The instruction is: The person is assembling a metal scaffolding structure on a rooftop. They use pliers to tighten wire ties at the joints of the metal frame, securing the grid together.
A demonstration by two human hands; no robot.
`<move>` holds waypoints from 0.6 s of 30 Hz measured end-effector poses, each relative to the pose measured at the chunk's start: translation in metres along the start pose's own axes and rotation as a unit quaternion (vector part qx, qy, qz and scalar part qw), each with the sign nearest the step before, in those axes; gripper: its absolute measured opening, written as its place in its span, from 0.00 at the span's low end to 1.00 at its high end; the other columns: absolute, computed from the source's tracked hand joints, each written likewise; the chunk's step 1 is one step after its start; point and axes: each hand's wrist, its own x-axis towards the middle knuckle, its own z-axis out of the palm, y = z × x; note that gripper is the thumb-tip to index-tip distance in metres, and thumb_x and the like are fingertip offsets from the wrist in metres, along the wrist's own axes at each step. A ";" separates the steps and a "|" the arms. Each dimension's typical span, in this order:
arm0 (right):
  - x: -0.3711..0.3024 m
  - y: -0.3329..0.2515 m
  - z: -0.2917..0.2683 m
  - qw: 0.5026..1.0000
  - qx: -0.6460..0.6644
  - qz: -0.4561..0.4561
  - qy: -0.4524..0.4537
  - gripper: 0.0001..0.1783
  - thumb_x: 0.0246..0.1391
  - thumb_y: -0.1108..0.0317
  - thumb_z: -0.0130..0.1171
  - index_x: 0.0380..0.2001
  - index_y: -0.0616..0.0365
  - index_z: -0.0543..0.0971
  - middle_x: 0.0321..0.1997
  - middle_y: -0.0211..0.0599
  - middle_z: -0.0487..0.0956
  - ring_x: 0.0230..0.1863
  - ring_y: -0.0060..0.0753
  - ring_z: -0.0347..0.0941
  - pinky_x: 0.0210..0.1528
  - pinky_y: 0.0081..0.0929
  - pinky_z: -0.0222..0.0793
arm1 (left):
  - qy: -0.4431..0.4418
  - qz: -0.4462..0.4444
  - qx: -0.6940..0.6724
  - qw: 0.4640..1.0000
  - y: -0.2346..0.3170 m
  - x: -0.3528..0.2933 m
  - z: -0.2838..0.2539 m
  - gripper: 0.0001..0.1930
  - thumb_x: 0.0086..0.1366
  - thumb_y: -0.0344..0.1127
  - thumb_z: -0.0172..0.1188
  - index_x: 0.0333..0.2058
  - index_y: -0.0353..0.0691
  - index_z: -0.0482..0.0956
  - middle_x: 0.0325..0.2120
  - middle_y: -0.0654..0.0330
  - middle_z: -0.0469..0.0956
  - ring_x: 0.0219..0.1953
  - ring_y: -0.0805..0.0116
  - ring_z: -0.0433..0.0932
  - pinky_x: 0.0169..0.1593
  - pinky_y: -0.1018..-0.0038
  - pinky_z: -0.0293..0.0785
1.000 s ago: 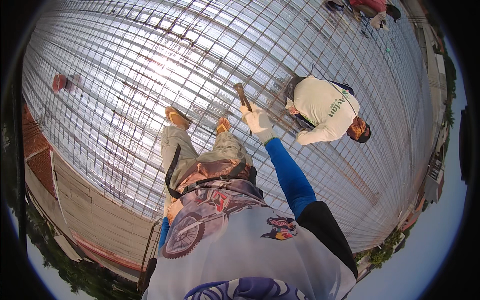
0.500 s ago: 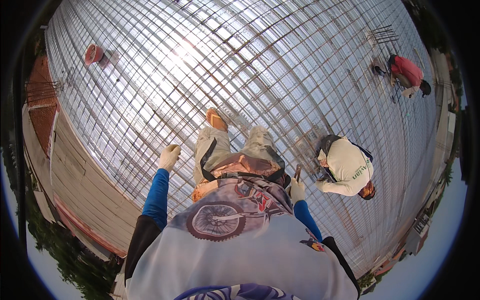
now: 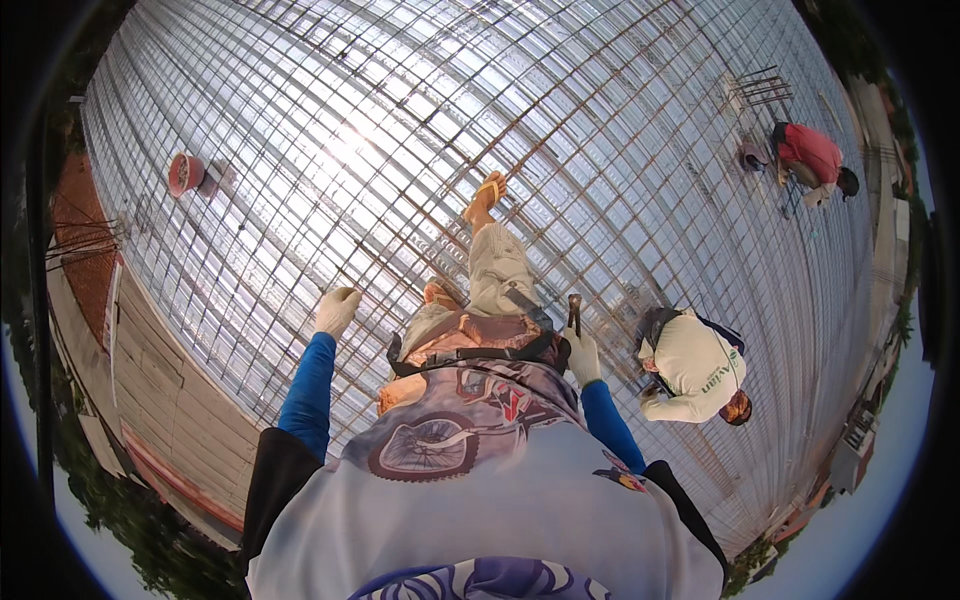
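My left hand (image 3: 338, 311), in a pale glove, hangs out over the rebar mesh (image 3: 420, 225) with its fingers curled closed. Whatever it holds, if anything, is too small to make out. Beside my right hip, my gloved right hand (image 3: 582, 357) grips a pair of dark pincers (image 3: 574, 312), their head pointing up and away from me. Neither hand touches the mesh. One sandalled foot (image 3: 487, 196) of mine is far forward on the mesh. The other foot (image 3: 438, 294) is partly hidden behind my trouser leg.
The crossed bars lie over shiny ribbed metal decking (image 3: 345, 150). A red bucket (image 3: 185, 175) stands at the far left. To my right a person in a cream shirt (image 3: 690, 365) bends down; another in red (image 3: 812, 155) crouches farther off. Upright bars (image 3: 762, 88) rise near them. A tiled roof (image 3: 175, 365) borders the left.
One leg has swung forward in a step, and its foot is now farther ahead. My right hand with the pincers has moved slightly forward and left. My left hand stays closed.
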 end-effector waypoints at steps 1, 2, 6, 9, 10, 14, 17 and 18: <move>0.018 -0.015 0.000 1.000 -0.002 0.024 -0.004 0.22 0.72 0.51 0.56 0.42 0.63 0.81 0.21 0.31 0.77 0.20 0.27 0.75 0.23 0.33 0.67 | -0.008 -0.004 -0.004 1.000 0.016 -0.001 0.007 0.24 0.69 0.48 0.60 0.48 0.29 0.87 0.31 0.54 0.87 0.30 0.66 0.83 0.40 0.66 0.79; 0.043 -0.024 -0.004 0.998 -0.060 0.016 -0.010 0.22 0.71 0.51 0.56 0.40 0.63 0.80 0.20 0.36 0.79 0.19 0.32 0.77 0.24 0.36 0.71 | -0.016 -0.008 -0.006 1.000 0.015 0.002 0.013 0.24 0.70 0.48 0.60 0.48 0.29 0.87 0.32 0.54 0.88 0.31 0.66 0.84 0.40 0.67 0.79; 0.128 -0.077 -0.038 0.997 -0.071 0.014 -0.028 0.22 0.70 0.50 0.57 0.36 0.61 0.79 0.19 0.39 0.80 0.18 0.33 0.77 0.23 0.37 0.70 | -0.055 -0.097 -0.029 0.993 0.053 -0.012 0.029 0.22 0.70 0.47 0.60 0.47 0.31 0.88 0.32 0.55 0.88 0.31 0.67 0.85 0.38 0.68 0.80; 0.177 -0.155 -0.056 0.999 -0.044 0.007 -0.024 0.21 0.72 0.49 0.56 0.38 0.57 0.77 0.18 0.37 0.79 0.16 0.33 0.75 0.20 0.35 0.65 | -0.041 -0.153 0.033 0.987 0.120 -0.028 0.019 0.24 0.70 0.48 0.60 0.48 0.30 0.89 0.35 0.53 0.89 0.34 0.65 0.87 0.39 0.67 0.82; 0.192 -0.188 -0.054 0.999 0.008 -0.015 -0.047 0.21 0.73 0.49 0.56 0.37 0.57 0.76 0.16 0.35 0.77 0.15 0.32 0.73 0.19 0.34 0.64 | -0.024 -0.145 0.034 0.989 0.117 -0.027 0.018 0.25 0.69 0.49 0.60 0.50 0.31 0.88 0.38 0.50 0.90 0.38 0.61 0.88 0.43 0.66 0.82; 0.247 -0.310 -0.084 0.994 -0.056 -0.084 -0.029 0.27 0.72 0.47 0.54 0.31 0.63 0.77 0.17 0.35 0.72 0.16 0.30 0.69 0.20 0.37 0.62 | 0.002 -0.140 0.016 0.990 0.128 -0.004 0.021 0.32 0.69 0.58 0.59 0.53 0.31 0.87 0.46 0.40 0.88 0.51 0.47 0.87 0.56 0.62 0.80; 0.294 -0.347 -0.096 0.995 0.045 -0.091 0.020 0.27 0.72 0.46 0.53 0.37 0.65 0.75 0.17 0.33 0.70 0.13 0.29 0.64 0.16 0.34 0.60 | 0.024 -0.122 0.001 0.992 0.214 0.025 0.011 0.32 0.69 0.59 0.58 0.53 0.32 0.88 0.47 0.39 0.88 0.53 0.45 0.86 0.58 0.60 0.79; 0.303 -0.365 -0.093 0.993 0.073 -0.085 0.024 0.26 0.73 0.46 0.53 0.38 0.64 0.75 0.17 0.33 0.69 0.13 0.29 0.64 0.16 0.34 0.60 | 0.030 -0.126 -0.008 0.992 0.220 0.032 0.008 0.34 0.70 0.61 0.59 0.54 0.32 0.87 0.47 0.39 0.88 0.52 0.46 0.87 0.57 0.61 0.80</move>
